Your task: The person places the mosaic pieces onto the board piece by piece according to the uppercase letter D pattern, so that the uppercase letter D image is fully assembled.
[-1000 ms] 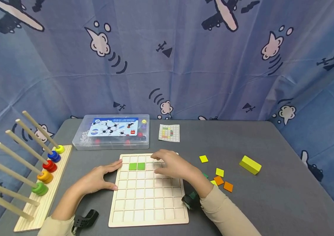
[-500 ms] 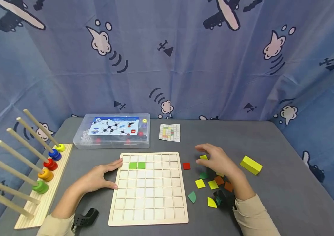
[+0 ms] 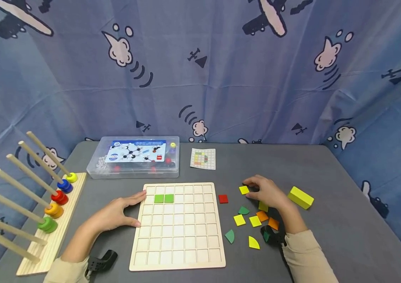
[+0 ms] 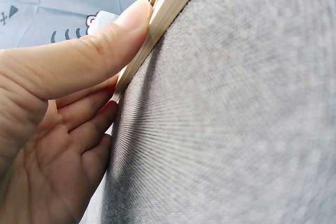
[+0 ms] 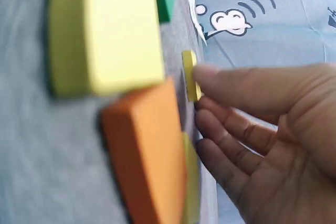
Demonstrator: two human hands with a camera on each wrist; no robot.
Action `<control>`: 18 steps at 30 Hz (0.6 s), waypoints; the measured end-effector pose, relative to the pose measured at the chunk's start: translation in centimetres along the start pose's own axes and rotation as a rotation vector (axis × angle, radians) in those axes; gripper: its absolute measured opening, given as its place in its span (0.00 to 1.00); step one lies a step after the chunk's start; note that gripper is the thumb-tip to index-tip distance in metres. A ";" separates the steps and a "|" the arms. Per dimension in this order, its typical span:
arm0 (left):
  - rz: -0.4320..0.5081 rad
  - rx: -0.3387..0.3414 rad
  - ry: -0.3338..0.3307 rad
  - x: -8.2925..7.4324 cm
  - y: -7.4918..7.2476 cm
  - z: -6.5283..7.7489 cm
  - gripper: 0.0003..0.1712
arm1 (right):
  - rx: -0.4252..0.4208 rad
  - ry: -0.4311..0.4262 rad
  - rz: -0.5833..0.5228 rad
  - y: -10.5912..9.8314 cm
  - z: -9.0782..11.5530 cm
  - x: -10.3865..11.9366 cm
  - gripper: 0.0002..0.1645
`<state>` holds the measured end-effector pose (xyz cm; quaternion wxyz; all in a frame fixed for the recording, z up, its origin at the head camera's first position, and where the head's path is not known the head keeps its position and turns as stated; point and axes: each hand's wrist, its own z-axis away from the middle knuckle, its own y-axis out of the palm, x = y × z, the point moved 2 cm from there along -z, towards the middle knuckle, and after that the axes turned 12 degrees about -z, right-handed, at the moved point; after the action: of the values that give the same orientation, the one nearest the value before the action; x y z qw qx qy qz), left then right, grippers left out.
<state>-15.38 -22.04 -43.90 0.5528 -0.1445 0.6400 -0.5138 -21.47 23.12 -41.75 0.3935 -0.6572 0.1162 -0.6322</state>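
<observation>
In the head view a pale wooden grid board (image 3: 180, 220) lies on the table, with two green square tiles (image 3: 163, 198) side by side near its upper left. My left hand (image 3: 117, 214) rests along the board's left edge, thumb and fingertips spread against it; the left wrist view shows the thumb (image 4: 105, 51) along the wooden side. My right hand (image 3: 267, 191) is at a yellow square tile (image 3: 244, 190) right of the board. Its thumb and index finger stand apart at the tile's right side. In the right wrist view the thumb tip overlaps that yellow tile (image 5: 190, 77).
Loose tiles lie right of the board: a red square (image 3: 223, 199), orange squares (image 3: 273, 224), green quarter-rounds (image 3: 230, 236) and more yellow ones (image 3: 239, 220). A yellow block (image 3: 300, 197), pattern card (image 3: 203, 158), clear plastic box (image 3: 133, 157) and peg stacker (image 3: 53, 224) surround them.
My right hand has moved from above the board rightward to the yellow tile. A red tile now shows beside the board. My left hand has stayed at the board's edge.
</observation>
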 end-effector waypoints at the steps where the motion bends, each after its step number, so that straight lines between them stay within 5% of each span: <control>1: 0.000 -0.001 0.000 0.0 0.0 0.0 0.52 | -0.008 -0.004 0.004 0.1 -0.1 -0.1 0.22; 18: 0.004 -0.012 -0.006 -0.2 0.0 0.0 0.52 | -0.091 0.009 0.048 0.5 -0.6 -0.4 0.13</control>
<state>-15.35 -21.93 -43.78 0.5549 -0.1484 0.6416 -0.5083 -21.90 22.89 -42.42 0.3779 -0.6684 0.1625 -0.6198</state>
